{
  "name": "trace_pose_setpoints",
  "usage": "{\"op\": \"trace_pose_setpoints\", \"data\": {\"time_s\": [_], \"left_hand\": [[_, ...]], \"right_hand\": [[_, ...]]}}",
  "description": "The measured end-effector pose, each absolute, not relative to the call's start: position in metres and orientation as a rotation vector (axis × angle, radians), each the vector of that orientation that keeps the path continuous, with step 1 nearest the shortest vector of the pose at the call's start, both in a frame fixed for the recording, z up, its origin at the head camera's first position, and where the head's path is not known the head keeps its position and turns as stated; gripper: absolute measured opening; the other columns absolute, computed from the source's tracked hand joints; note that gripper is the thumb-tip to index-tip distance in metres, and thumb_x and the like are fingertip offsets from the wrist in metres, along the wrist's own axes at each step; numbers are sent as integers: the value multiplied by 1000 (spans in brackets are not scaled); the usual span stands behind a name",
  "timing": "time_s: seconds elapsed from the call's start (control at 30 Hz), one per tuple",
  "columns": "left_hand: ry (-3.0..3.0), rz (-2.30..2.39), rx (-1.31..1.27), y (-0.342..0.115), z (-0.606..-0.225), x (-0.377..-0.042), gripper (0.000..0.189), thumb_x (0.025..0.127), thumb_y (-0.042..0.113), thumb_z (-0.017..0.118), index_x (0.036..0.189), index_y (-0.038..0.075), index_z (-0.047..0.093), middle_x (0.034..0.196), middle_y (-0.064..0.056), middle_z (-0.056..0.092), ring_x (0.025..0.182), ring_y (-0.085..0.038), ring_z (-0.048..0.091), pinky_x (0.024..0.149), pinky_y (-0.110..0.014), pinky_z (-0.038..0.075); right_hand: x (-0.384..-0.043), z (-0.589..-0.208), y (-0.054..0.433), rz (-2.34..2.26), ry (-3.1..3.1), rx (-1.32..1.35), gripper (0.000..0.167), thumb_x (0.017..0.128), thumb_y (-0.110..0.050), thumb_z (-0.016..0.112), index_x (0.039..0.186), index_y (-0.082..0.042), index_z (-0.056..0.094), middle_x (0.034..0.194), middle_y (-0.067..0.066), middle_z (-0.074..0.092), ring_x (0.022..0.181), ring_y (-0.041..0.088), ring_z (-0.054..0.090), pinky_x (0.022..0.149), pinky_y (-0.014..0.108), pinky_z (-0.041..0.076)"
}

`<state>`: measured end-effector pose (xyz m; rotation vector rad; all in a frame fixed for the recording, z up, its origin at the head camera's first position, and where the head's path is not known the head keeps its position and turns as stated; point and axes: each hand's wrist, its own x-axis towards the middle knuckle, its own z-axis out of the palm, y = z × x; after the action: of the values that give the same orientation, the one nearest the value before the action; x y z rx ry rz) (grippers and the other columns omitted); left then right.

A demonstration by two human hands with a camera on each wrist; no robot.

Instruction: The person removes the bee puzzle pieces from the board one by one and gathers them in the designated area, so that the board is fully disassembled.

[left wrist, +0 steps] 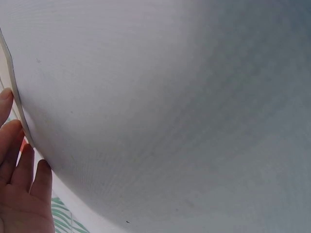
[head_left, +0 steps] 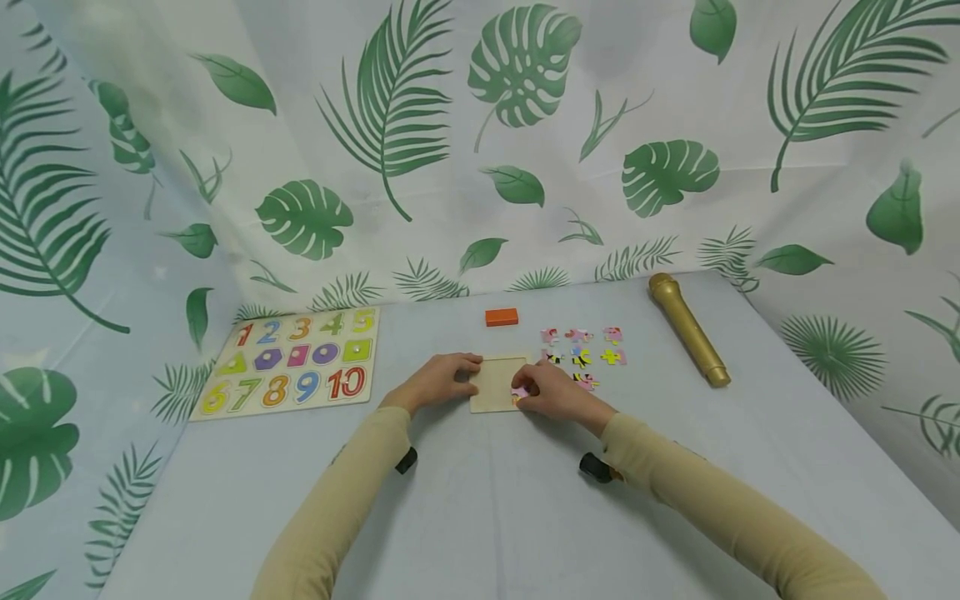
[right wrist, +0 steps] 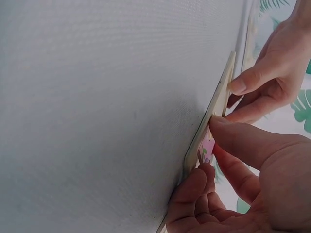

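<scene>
A shallow square wooden puzzle tray (head_left: 495, 382) lies in front of me in the head view. My left hand (head_left: 437, 381) rests against its left edge, thumb and fingers spread apart; in the left wrist view the fingers (left wrist: 41, 179) look mostly straight. Over the tray's right side, my right hand (head_left: 555, 392) pinches a pink puzzle piece (head_left: 518, 393) between thumb and fingers. The right wrist view shows this pink piece (right wrist: 208, 147) close to the tray's surface, partly hidden by the fingers. Several loose pieces (head_left: 579, 335) lie just right of the tray.
A number-and-shape peg board (head_left: 288, 362) lies at the left. Behind the tray sits an orange-red block (head_left: 502, 317). A gold microphone (head_left: 688, 329) lies on the right. A leaf-patterned curtain (head_left: 450, 167) hangs behind the pale-covered table (head_left: 480, 517).
</scene>
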<state>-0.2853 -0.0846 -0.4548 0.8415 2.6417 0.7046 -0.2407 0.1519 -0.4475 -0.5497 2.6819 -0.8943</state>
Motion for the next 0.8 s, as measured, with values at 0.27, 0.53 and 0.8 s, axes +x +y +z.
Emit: {"op": "trace_pose_setpoints", "data": {"time_s": [0.27,0.53,0.8], "left_hand": [[2638,708,848,-85,-456,-286,46,92,21,70,133,2,59,147,-3,49,139,-21,39,116,-36,30],[2629,721,855,-85,-455,-287,46,91,20,71,132,0,60,146,-4,50,139,-22,40,115,-36,31],[2629,725,884,-85,-454,-286,45,91,19,71,130,-1,60,145,-5,50,138,-23,41,115,-36,32]], "right_hand": [[-240,-449,152,-900,2684,-561,22,89,-11,71,109,-5,63,94,6,55,88,20,49,76,31,45],[-239,-450,152,-930,2675,-541,23,89,-11,72,109,-6,63,93,5,55,89,20,48,76,30,45],[-237,-448,152,-951,2666,-541,23,88,-10,72,109,-5,64,93,5,56,88,20,49,76,30,45]]}}
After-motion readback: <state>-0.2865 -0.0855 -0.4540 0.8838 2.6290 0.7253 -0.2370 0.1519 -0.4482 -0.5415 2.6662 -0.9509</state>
